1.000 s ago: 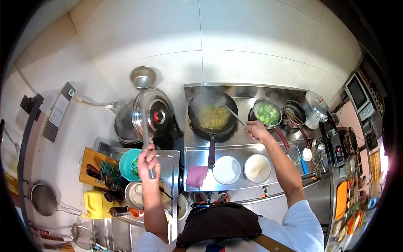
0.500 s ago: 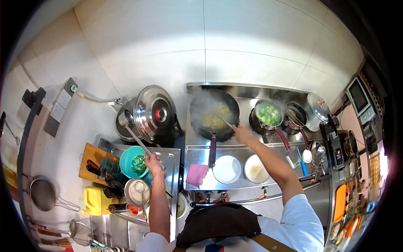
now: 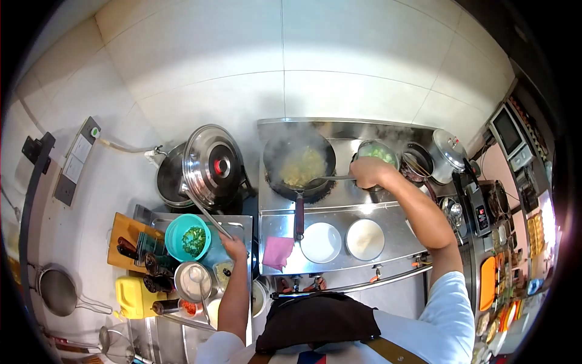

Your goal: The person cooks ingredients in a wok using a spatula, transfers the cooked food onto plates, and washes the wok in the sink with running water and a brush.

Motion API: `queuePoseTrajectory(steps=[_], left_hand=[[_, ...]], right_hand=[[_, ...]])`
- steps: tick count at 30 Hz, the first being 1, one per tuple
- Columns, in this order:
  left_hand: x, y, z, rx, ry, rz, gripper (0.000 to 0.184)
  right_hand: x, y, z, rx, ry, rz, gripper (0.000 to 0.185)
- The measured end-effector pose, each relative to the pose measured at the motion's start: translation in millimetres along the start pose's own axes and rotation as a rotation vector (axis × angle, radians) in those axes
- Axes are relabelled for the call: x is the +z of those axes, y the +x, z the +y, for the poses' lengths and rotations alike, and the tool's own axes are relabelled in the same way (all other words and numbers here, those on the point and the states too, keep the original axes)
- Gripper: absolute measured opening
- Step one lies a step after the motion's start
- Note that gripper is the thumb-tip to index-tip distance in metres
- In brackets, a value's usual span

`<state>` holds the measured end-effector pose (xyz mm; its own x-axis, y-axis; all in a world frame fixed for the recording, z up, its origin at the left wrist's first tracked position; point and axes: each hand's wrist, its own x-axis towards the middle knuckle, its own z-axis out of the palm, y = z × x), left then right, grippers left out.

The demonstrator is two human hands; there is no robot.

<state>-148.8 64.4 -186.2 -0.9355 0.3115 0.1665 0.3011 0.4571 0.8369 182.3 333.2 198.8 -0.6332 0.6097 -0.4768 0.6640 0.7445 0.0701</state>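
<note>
My left hand (image 3: 233,246) is closed around the long handle of a ladle (image 3: 209,216). The ladle's bowl end reaches the near side of a large steel pot (image 3: 167,176), partly covered by its tilted lid (image 3: 209,176). My right hand (image 3: 370,172) grips a spatula (image 3: 334,178), whose blade rests among yellowish-green food (image 3: 303,167) in a steaming black wok (image 3: 276,145). Behind that hand, a saucepan of green vegetables (image 3: 377,150) is partly hidden.
A white bowl (image 3: 321,242) and a second bowl (image 3: 365,239) stand before the burners, with a pink cloth (image 3: 277,252) at their left. The left counter holds a turquoise bowl (image 3: 173,242) of chopped greens, a steel bowl (image 3: 194,279) and a yellow jug (image 3: 134,297). A lidded pot (image 3: 447,155) stands far right.
My right hand has moved right and away from me, swinging the spatula nearly level. The ladle's bowl has come down from above the lid's left edge to the pot's near side.
</note>
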Motion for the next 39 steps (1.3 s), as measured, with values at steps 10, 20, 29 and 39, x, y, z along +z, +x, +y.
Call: queuePoseTrajectory(steps=[10,20,29,39], left_hand=[[-5,-35,10,-0.131,0.231,-0.194,0.089],[-3,-48,15,0.039,0.402,-0.093,0.09],[-9,-62,61,0.181,0.292,-0.034,0.078],[71,-92,153,-0.177,-0.372,-0.999,0.053]], right_hand=[[7,65,0,-0.06,0.069,0.036,0.031],[13,135,13,-0.156,0.001,0.134,0.015],[-53,95,-7,0.03,-0.295,0.016,0.023],[-62,92,55,0.258,0.387,-0.08,0.025]])
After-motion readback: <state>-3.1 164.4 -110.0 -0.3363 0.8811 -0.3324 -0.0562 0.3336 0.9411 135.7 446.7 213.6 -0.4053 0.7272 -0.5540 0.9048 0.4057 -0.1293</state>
